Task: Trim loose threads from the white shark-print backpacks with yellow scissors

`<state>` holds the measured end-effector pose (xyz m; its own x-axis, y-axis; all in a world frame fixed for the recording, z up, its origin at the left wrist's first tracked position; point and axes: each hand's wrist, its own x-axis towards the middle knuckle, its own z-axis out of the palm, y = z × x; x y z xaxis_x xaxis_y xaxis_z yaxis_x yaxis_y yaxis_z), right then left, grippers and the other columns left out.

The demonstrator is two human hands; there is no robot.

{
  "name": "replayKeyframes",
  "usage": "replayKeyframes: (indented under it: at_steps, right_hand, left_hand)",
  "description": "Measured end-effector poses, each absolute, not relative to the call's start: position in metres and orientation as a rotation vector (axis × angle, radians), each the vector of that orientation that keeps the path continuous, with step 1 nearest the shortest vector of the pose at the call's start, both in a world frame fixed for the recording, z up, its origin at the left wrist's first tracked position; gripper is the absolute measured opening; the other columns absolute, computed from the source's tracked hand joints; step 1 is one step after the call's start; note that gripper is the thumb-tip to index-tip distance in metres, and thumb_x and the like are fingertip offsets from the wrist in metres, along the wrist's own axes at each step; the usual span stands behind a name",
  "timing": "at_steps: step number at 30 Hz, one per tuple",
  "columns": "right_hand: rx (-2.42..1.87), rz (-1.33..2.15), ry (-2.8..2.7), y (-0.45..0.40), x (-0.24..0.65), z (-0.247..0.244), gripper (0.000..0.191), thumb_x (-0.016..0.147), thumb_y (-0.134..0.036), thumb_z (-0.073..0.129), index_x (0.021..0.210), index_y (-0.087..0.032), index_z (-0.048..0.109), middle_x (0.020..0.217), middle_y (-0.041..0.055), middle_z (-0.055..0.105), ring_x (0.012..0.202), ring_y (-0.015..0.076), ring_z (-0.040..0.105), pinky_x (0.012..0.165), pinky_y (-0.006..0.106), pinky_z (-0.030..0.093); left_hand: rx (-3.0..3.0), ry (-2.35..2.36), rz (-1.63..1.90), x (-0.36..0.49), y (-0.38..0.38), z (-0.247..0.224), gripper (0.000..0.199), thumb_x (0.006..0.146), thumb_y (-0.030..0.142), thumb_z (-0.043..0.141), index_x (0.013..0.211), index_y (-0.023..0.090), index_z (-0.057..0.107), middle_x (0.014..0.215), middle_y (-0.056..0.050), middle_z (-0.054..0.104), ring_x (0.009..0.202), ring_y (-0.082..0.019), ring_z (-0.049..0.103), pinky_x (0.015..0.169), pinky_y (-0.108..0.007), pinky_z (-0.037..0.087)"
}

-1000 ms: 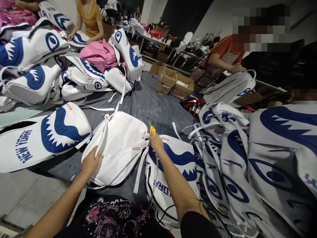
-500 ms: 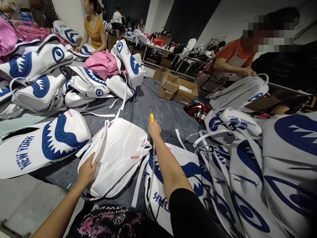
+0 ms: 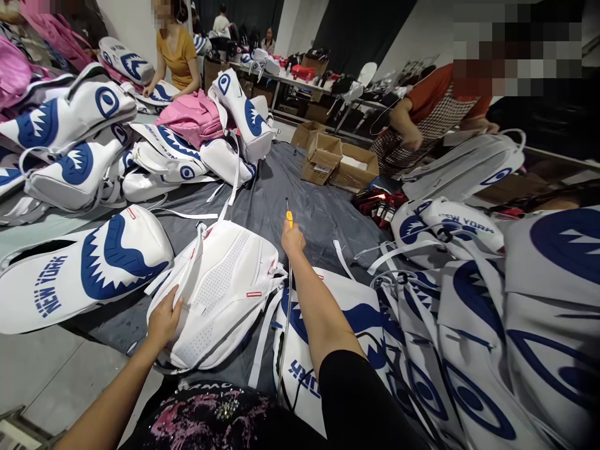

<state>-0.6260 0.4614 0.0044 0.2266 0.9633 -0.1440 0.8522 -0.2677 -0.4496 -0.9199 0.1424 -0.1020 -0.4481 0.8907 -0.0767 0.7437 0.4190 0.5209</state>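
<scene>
Change noted: my right hand (image 3: 293,239) has drawn the yellow-handled tool (image 3: 289,219) clear of the white backpack (image 3: 225,275), at centre-left on the counter (image 3: 312,215); only my left hand (image 3: 164,320) steadies it. Right fingers wrap the tool; left grip, cannot tell. Perforated side up, long axis upper right to lower left.

Lighting moderate over the white bags (image 3: 225,281); background dark; right-hand bags (image 3: 553,300) shadowed; edges stretched by wide-angle distortion
</scene>
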Motion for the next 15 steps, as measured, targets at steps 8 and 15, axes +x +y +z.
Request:
replayKeyframes:
  at_steps: [8, 15]
  right_hand:
    - [-2.204, 0.607, -1.708, 0.462, -0.632, 0.007, 0.056, 0.106, -0.055, 0.024, 0.126, -0.014, 0.058, 0.116, 0.0200, 0.069, 0.111, 0.0309, 0.067, 0.092, 0.040, 0.049]
    - [-2.220, 0.648, -1.720, 0.450, -0.619, 0.004, 0.058, 0.106, -0.055, 0.025, 0.124, -0.011, 0.058, 0.120, 0.0232, 0.068, 0.114, 0.0309, 0.065, 0.091, 0.038, 0.049]
  left_hand:
    - [1.369, 2.322, 0.633, -0.921, 0.141, -0.099, 0.057, 0.101, 0.045, 0.037, 0.148, 0.016, 0.050, 0.144, -0.013, 0.061, 0.129, -0.030, 0.061, 0.108, -0.043, 0.049]
    - [1.357, 2.480, 0.523, -0.914, 0.144, -0.083, 0.057, 0.101, 0.043, 0.035, 0.145, 0.011, 0.054, 0.139, -0.020, 0.062, 0.124, -0.036, 0.060, 0.104, -0.052, 0.047]
